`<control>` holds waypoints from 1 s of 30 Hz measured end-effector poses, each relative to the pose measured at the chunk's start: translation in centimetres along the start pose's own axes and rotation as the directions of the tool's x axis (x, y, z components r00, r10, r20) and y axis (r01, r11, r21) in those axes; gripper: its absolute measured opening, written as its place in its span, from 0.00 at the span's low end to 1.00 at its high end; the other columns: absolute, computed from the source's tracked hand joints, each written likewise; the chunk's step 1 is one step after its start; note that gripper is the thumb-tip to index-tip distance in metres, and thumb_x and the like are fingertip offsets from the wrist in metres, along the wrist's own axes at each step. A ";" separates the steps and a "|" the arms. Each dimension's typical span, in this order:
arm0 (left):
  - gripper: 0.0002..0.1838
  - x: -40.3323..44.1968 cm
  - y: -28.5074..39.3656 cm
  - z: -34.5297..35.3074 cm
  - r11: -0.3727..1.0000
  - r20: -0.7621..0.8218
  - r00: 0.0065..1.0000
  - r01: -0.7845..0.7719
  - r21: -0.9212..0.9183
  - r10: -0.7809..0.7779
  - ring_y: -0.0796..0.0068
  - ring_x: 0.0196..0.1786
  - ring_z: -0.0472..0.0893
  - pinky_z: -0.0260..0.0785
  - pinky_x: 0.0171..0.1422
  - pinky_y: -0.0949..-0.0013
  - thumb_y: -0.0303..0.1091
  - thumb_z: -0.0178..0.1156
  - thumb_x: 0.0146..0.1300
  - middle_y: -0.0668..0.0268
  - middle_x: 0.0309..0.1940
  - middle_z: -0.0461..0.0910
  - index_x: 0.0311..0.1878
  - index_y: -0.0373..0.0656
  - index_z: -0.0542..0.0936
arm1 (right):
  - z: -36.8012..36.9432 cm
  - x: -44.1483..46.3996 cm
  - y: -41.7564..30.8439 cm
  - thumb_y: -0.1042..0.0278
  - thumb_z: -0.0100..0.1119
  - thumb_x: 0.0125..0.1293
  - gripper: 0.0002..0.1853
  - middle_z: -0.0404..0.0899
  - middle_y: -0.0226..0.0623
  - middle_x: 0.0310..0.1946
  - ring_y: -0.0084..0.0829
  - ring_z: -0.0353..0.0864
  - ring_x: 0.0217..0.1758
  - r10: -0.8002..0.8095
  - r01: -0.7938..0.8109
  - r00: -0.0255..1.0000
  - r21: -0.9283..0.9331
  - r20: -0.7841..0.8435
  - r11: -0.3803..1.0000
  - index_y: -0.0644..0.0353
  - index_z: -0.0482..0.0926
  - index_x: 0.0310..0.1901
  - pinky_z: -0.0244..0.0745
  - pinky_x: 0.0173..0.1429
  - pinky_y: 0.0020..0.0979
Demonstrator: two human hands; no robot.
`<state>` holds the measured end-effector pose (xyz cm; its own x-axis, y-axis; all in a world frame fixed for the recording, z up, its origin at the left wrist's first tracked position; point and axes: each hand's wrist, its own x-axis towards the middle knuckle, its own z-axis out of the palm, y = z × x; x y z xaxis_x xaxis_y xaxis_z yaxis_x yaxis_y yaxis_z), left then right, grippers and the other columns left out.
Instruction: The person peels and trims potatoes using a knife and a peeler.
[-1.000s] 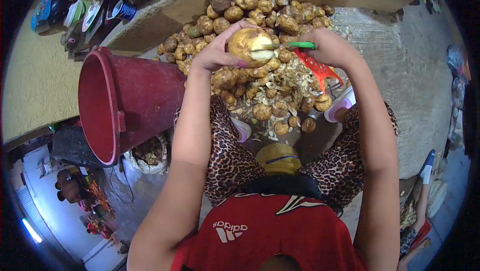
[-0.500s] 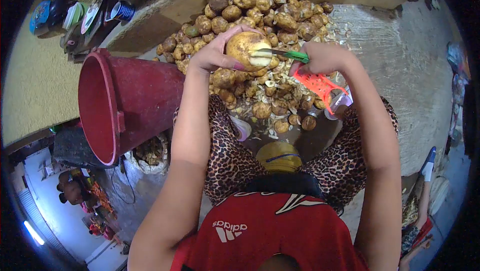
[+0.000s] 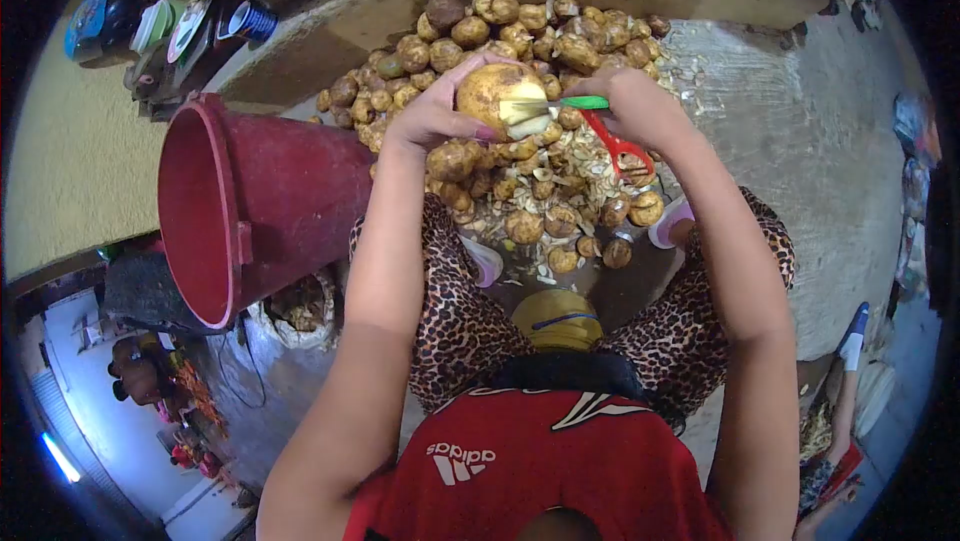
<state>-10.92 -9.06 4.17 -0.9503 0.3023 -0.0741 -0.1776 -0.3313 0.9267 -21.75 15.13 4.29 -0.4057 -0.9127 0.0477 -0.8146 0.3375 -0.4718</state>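
Observation:
In the head view, my left hand (image 3: 432, 119) is wrapped round a large brown-skinned potato (image 3: 484, 91), with a pale peeled patch facing right. My right hand (image 3: 640, 106) grips a knife (image 3: 585, 102) by its green handle. The blade lies against the peeled patch. A red-orange slotted peeler (image 3: 618, 149) hangs below the same hand, seemingly held along with the knife; how the fingers hold it is hidden. Beneath both hands spreads a pile of brown potatoes (image 3: 455, 159), with pale peelings (image 3: 585, 156) scattered among them.
A big dark red bucket (image 3: 300, 181) lies tipped on my left, mouth facing away. Behind it is a white sack (image 3: 275, 326). A low yellowish wall (image 3: 370, 11) borders the pile. Between my knees is a yellow container (image 3: 558, 321). Other people are at far left and lower right.
My right hand has moved slightly up and left, and the knife handle has tilted. The peeler has swung to a steeper angle. The peeled patch looks wider.

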 end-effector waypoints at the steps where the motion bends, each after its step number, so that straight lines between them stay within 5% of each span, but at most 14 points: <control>1: 0.43 -0.1 -0.1 -0.2 1.000 -0.001 1.000 0.008 0.005 -0.008 0.73 0.54 0.71 0.63 0.61 0.69 0.24 0.69 0.32 0.64 0.50 0.71 0.59 0.38 0.64 | -0.2 0.0 -0.2 0.73 0.57 0.49 0.17 0.77 0.42 0.31 0.43 0.78 0.34 0.034 -0.035 0.999 -0.035 -0.019 0.999 0.50 0.79 0.44 0.73 0.39 0.41; 9: 0.42 -0.5 -0.2 -0.3 0.997 -0.065 0.996 0.049 -0.064 -0.053 0.77 0.53 0.71 0.63 0.59 0.72 0.22 0.70 0.33 0.66 0.49 0.72 0.58 0.40 0.65 | -0.4 -0.2 -0.4 0.75 0.59 0.48 0.20 0.74 0.38 0.29 0.41 0.76 0.34 0.022 -0.037 0.995 -0.143 -0.100 0.989 0.48 0.78 0.45 0.72 0.38 0.38; 12: 0.42 -0.5 0.4 -0.1 0.995 -0.009 1.000 0.001 0.100 0.000 0.77 0.52 0.71 0.63 0.59 0.72 0.23 0.71 0.33 0.66 0.48 0.72 0.57 0.41 0.65 | -1.0 -0.4 -0.8 0.74 0.55 0.49 0.18 0.76 0.40 0.28 0.42 0.78 0.32 -0.017 0.006 0.997 -0.140 -0.078 0.990 0.50 0.78 0.44 0.73 0.38 0.40; 18: 0.40 -0.3 0.3 1.4 0.972 -0.249 0.967 0.008 0.235 0.053 0.77 0.50 0.72 0.65 0.57 0.72 0.28 0.75 0.35 0.67 0.46 0.73 0.55 0.40 0.65 | -0.9 -0.4 -0.1 0.76 0.56 0.47 0.20 0.76 0.39 0.30 0.42 0.77 0.33 -0.044 0.054 0.966 0.033 -0.253 0.998 0.50 0.77 0.45 0.73 0.37 0.40; 21: 0.40 0.2 0.2 2.8 0.926 -0.393 0.918 0.110 0.362 0.044 0.77 0.49 0.73 0.66 0.55 0.72 0.29 0.75 0.35 0.67 0.45 0.74 0.54 0.38 0.66 | -0.4 -0.3 -0.9 0.76 0.55 0.47 0.20 0.76 0.40 0.30 0.43 0.78 0.32 0.196 -0.235 0.922 -0.081 -0.333 0.969 0.50 0.77 0.45 0.74 0.36 0.40; 28: 0.42 1.5 -2.3 3.0 0.721 -0.515 0.815 0.188 0.667 0.265 0.66 0.47 0.75 0.67 0.53 0.68 0.41 0.74 0.33 0.56 0.43 0.75 0.52 0.31 0.67 | 1.5 0.5 -2.4 0.75 0.53 0.50 0.15 0.75 0.44 0.29 0.44 0.78 0.29 0.250 -0.322 0.899 -0.154 -0.360 0.934 0.54 0.76 0.42 0.74 0.32 0.41; 30: 0.36 1.4 -2.4 3.4 0.654 -0.521 0.795 0.219 0.724 0.311 0.71 0.44 0.75 0.68 0.51 0.69 0.38 0.74 0.35 0.60 0.41 0.76 0.48 0.35 0.69 | 1.6 0.7 -2.4 0.75 0.52 0.51 0.14 0.75 0.44 0.29 0.45 0.79 0.29 0.255 -0.325 0.902 -0.158 -0.349 0.932 0.55 0.76 0.42 0.74 0.33 0.41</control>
<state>-10.95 -4.84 3.07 -0.9436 -0.3289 0.0376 -0.1389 0.4964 0.8569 -19.40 13.30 4.01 -0.7185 -0.6564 0.2300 -0.6931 0.6477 -0.3164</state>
